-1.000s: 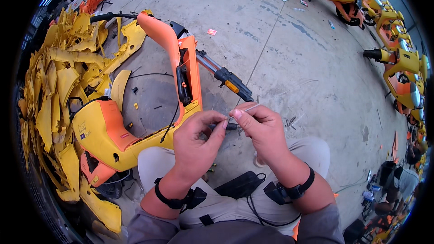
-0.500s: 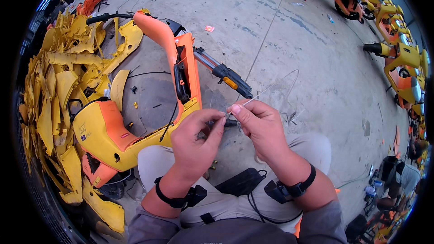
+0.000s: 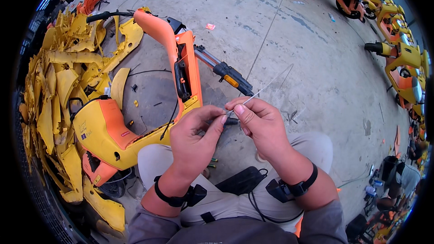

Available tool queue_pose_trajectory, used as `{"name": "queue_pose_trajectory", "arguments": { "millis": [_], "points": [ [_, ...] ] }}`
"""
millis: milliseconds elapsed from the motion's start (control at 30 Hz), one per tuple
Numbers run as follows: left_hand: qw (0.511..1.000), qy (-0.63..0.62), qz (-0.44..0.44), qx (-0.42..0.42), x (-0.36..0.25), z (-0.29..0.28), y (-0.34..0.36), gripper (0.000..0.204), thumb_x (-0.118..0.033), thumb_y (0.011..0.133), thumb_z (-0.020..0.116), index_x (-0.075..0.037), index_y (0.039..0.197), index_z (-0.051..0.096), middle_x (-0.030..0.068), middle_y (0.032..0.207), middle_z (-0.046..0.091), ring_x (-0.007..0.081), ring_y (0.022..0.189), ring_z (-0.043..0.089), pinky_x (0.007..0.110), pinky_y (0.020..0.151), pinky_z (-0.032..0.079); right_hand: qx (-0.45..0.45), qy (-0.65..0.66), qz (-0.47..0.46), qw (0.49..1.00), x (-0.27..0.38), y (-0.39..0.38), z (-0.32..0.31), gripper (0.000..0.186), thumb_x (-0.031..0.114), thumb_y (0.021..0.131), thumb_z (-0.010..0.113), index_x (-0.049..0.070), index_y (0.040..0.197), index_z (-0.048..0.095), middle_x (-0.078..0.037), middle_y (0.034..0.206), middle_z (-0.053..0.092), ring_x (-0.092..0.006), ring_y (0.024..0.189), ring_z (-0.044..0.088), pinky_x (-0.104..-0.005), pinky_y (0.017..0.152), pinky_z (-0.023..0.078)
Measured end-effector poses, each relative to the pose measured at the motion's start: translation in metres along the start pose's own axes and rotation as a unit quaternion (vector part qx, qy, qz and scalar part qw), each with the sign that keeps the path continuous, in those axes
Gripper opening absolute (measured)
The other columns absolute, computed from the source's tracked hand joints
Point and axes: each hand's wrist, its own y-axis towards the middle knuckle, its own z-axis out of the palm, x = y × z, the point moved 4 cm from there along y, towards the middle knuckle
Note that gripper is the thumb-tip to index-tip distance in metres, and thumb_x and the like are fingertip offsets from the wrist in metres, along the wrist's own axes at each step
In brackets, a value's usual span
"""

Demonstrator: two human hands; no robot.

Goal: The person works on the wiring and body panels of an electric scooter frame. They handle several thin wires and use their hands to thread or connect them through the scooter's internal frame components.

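Observation:
Above my lap, my left hand (image 3: pixel 195 135) and my right hand (image 3: pixel 262 124) meet fingertip to fingertip, both closed in a pinch on a thin pale wire (image 3: pixel 258 93). The wire runs up and right from my right fingers and doubles back in a narrow, faint loop over the floor. Its end between my fingertips is too small to make out. Just left of my hands stands a partly stripped yellow and orange scooter (image 3: pixel 106 122). Its front fork (image 3: pixel 228 77), with an orange reflector, sticks out beyond my fingers.
A heap of broken yellow body panels (image 3: pixel 58 90) fills the left side. Yellow scooters (image 3: pixel 402 58) line the far right. At the lower right are a person (image 3: pixel 407 178) and scattered parts. A black pouch (image 3: pixel 242 180) with a cord lies between my legs.
The wire's looped end has swung a little to the left. My fingers have shifted slightly on the wire; both hands stay in nearly the same place.

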Motion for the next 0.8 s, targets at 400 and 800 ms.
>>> {"name": "queue_pose_trajectory", "arguments": {
  "millis": [400,800],
  "points": [
    [0.998,-0.041,-0.045,0.005,-0.0022,0.0005,0.0002,0.012,0.001,0.086,0.068,0.003,0.097,0.067,0.0034,0.086,0.065,0.0057,0.071,0.06,0.02,0.063,0.049,0.014,-0.011,-0.031,0.999,0.002,-0.0007,0.0036,0.018,0.011,0.094,0.062,-0.005,0.1,0.067,-0.006,0.103,0.065,-0.0112,0.096,0.057,-0.026,0.086,0.046],
    [1.0,0.006,0.005,0.001,-0.0057,-0.0001,0.0007,0.015,-0.001,0.085,0.07,0.003,0.099,0.066,0.0056,0.087,0.066,0.0091,0.075,0.064,0.022,0.067,0.051,-0.025,-0.034,0.0,0.999,0.005,0.0008,-0.0007,0.022,0.02,0.094,0.061,0.0,0.1,0.069,-0.002,0.09,0.066,-0.0036,0.057,0.043,-0.0192,0.052,0.035]
  ]
}}
